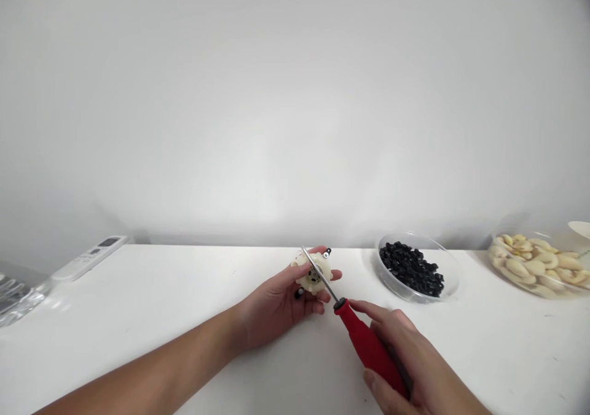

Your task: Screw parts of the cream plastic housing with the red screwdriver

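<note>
My left hand [276,304] holds a small cream plastic gear-like part [313,273] just above the white table [138,304], fingers curled around its edge. A tiny black piece [299,292] shows under that part by my thumb. My right hand [410,366] grips the red handle of a screwdriver [369,344]. Its metal shaft runs up and left, and the tip rests in the middle of the cream part.
A clear bowl of small black pieces [412,268] stands to the right of the hands. Farther right is a clear bowl of cream curved parts [537,262]. A white remote control [90,257] and a clear plastic bag [16,295] lie at the far left.
</note>
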